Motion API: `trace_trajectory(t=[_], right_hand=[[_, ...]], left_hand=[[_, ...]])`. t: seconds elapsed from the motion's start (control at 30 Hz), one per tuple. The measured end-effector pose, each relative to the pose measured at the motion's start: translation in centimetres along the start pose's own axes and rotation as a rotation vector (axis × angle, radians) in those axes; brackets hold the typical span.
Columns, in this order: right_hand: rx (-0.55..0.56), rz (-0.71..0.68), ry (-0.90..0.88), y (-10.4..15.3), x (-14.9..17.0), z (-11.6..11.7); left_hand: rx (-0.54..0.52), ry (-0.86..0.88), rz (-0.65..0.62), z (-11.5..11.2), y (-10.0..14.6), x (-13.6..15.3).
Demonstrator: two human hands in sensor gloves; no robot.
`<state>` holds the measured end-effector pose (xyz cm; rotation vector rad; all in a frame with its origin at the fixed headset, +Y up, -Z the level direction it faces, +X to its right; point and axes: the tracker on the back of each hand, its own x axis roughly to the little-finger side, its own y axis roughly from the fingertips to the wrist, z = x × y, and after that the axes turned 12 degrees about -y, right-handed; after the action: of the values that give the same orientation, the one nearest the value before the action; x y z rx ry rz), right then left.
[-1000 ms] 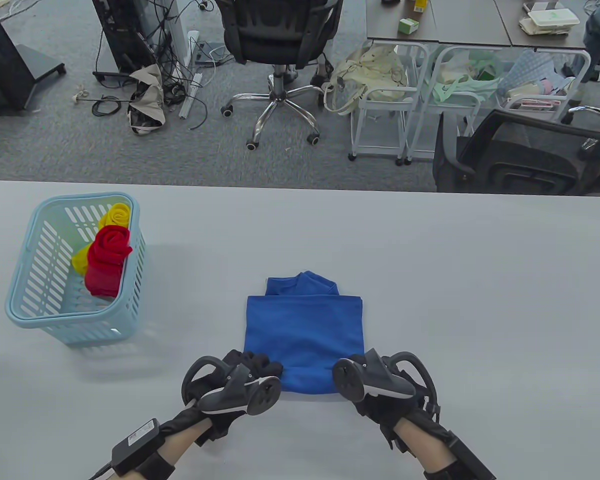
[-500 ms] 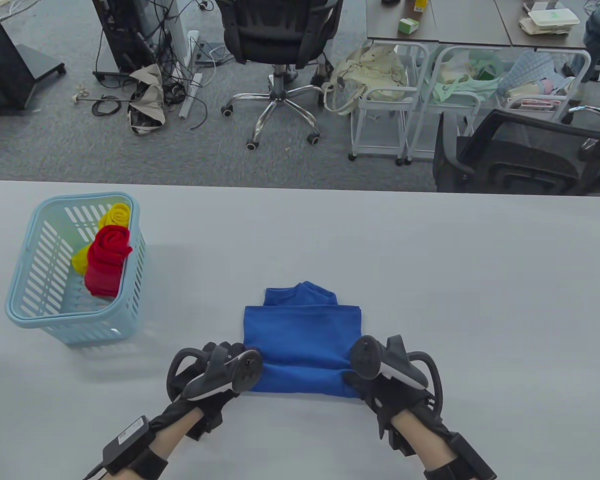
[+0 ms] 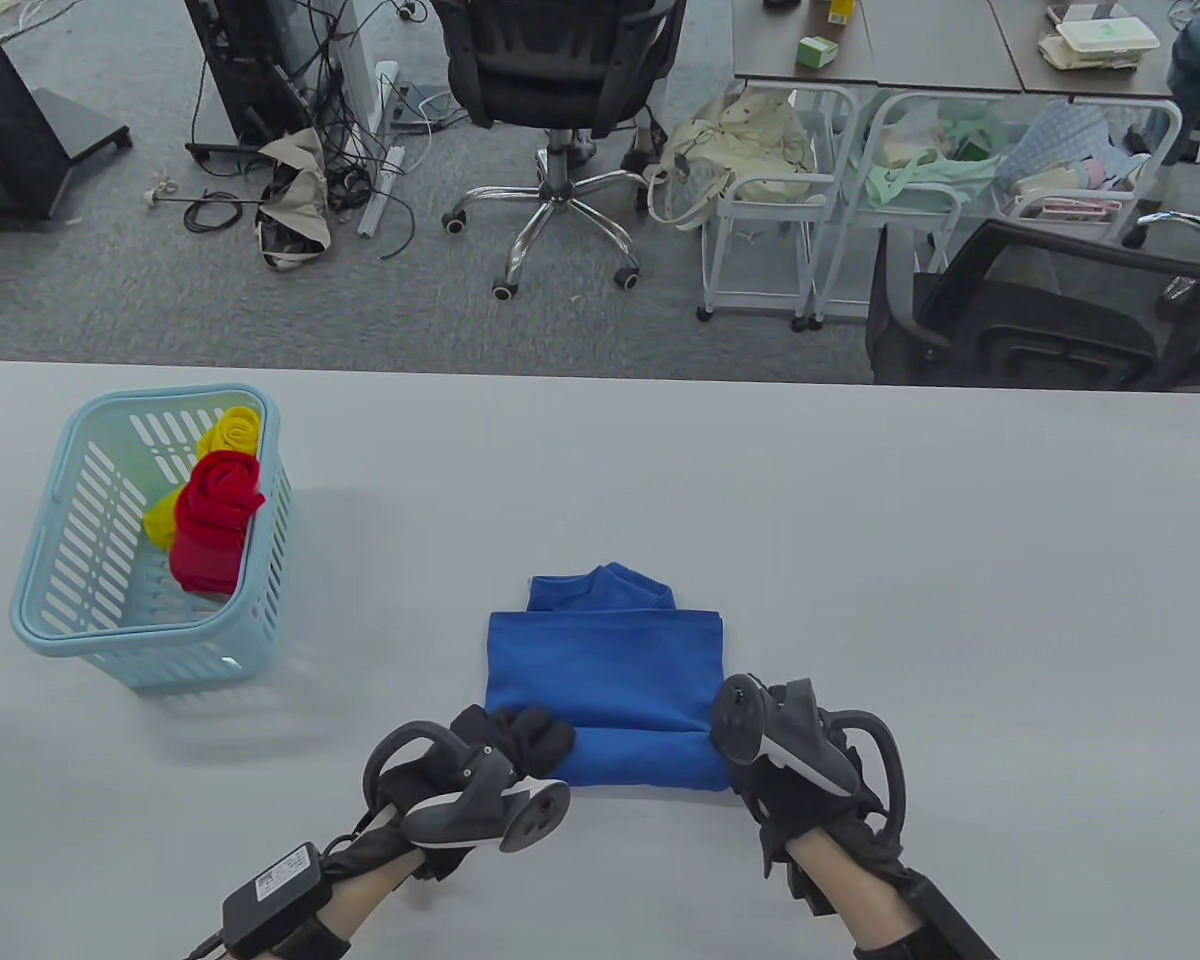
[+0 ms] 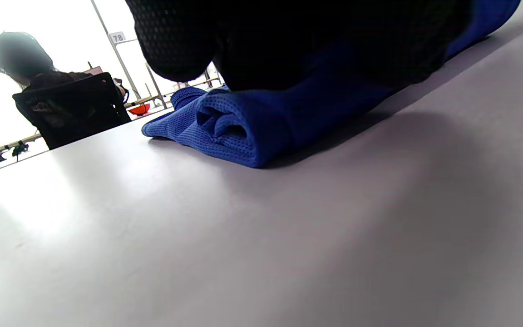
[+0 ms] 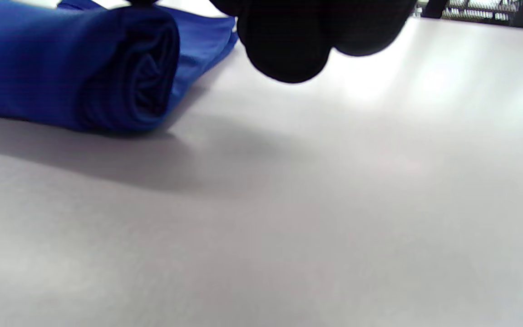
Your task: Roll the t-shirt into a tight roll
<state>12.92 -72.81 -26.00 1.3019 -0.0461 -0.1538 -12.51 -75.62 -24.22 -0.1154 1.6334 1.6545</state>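
A blue t-shirt (image 3: 605,665) lies folded near the table's front, collar pointing away, its near edge wound into a short roll (image 3: 645,757). My left hand (image 3: 520,738) has curled fingers over the roll's left end; in the left wrist view the fingers (image 4: 288,41) press down on the roll (image 4: 243,131). My right hand (image 3: 750,775) sits at the roll's right end, mostly under its tracker. In the right wrist view its curled fingers (image 5: 288,45) hang just right of the roll's spiral end (image 5: 148,72); whether they touch it is hidden.
A light blue basket (image 3: 30,620) stands at the table's left, holding a red roll (image 3: 215,510) and a yellow roll (image 3: 230,430). Bare grey table (image 3: 960,600) stretches to the right. Office chairs and carts stand beyond the far edge.
The roll has grown thicker and tighter. My left hand drew back toward me and now shows its fingers on the roll's left end; the right hand shifted slightly right.
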Motion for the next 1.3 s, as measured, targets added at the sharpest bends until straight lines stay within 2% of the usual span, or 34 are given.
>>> trace_trajectory(t=[0.03,0.1,0.13,0.17,0.27,0.33,0.47,0.63,0.67,0.77,0.9,0.97,1.03,1.1,1.23,1.3], right_hand=[[-0.005,-0.068,-0.004,0.3,-0.2,-0.4],[-0.105,-0.228,-0.133,0.6,-0.6,-0.6],[-0.176,-0.318,-0.231,0.7,-1.1,-0.1],[-0.204,-0.353,-0.248,0.7,-1.5,0.3],[-0.199,-0.3,0.031,0.4,-2.6,2.8],[-0.105,-0.311,0.177,0.3,-3.5,3.2],[-0.085,-0.279,0.15,-0.1,-4.0,3.2],[-0.041,-0.213,0.125,-0.2,-4.3,2.9],[-0.03,-0.206,0.118,-0.3,-4.4,2.7],[-0.07,-0.215,0.063,-0.9,-4.1,2.4],[-0.245,-0.223,-0.322,-1.8,-1.9,1.8],[-0.269,-0.212,-0.359,-1.9,-1.4,2.0],[-0.262,-0.188,-0.309,-1.9,-1.3,2.4],[-0.245,-0.169,-0.28,-2.1,-1.5,2.5],[-0.232,-0.126,-0.285,-2.4,-1.0,2.7],[-0.231,-0.104,-0.31,-2.6,-0.7,2.7]], left_hand=[[-0.001,-0.006,0.001,0.0,0.0,0.1],[-0.004,-0.016,0.002,0.0,0.0,0.1],[-0.004,-0.019,0.003,0.1,0.0,0.1],[-0.005,-0.02,0.004,0.1,0.0,0.1],[-0.005,-0.053,0.029,0.1,0.0,0.3],[0.007,-0.066,0.063,0.0,0.0,0.3],[0.024,-0.199,0.107,-0.6,-0.3,0.6],[0.009,-0.153,0.136,-0.7,-0.6,1.3],[-0.007,-0.133,0.149,-0.6,-0.6,1.6],[0.015,0.1,0.165,-0.7,-0.8,3.4],[0.087,0.495,0.153,-1.8,-0.5,5.9],[0.114,0.574,0.165,-2.5,-0.4,6.3],[0.106,0.461,0.187,-2.6,-0.4,6.2],[0.069,0.246,0.222,-2.2,-0.4,5.6],[-0.066,-0.07,0.245,0.1,0.4,4.0],[-0.13,-0.161,0.201,1.2,1.1,3.0]])
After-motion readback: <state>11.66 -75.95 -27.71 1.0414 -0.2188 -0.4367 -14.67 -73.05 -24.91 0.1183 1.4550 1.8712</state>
